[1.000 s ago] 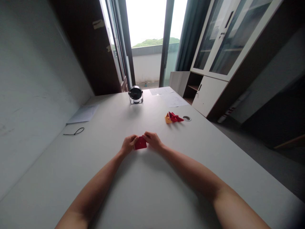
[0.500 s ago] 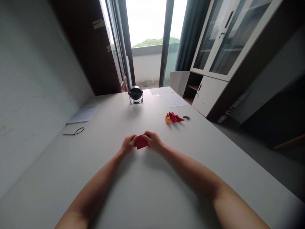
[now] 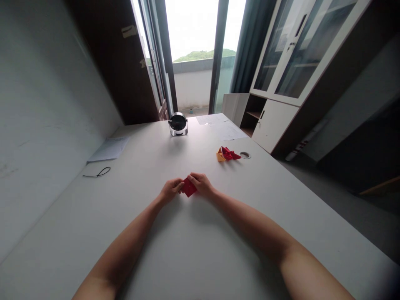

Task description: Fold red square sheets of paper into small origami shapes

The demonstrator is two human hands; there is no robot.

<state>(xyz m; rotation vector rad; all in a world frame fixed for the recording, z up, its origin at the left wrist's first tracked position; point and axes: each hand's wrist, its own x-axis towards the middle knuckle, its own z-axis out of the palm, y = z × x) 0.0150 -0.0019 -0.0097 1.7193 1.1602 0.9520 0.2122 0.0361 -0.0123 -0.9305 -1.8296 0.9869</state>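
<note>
A small folded piece of red paper [image 3: 189, 188] is between my two hands, near the middle of the white table, with one corner pointing toward me. My left hand [image 3: 172, 188] pinches its left corner between thumb and fingers. On the upper right side, my right hand [image 3: 200, 182] grips the paper, the thumb lying over its face. Faint crease lines show on the paper's face. The undersides of the fingers are hidden.
Beyond my right hand lie red and orange folded paper pieces [image 3: 229, 154] beside a roll of tape [image 3: 245, 155]. A round black-and-silver device [image 3: 178, 124] stands farther back. Paper sheets [image 3: 108, 149] and a black cable tie [image 3: 99, 172] lie at left on the white table [image 3: 200, 250].
The red paper has turned so a corner now points toward me, and it has shifted slightly right. My left hand has moved a little right with it.
</note>
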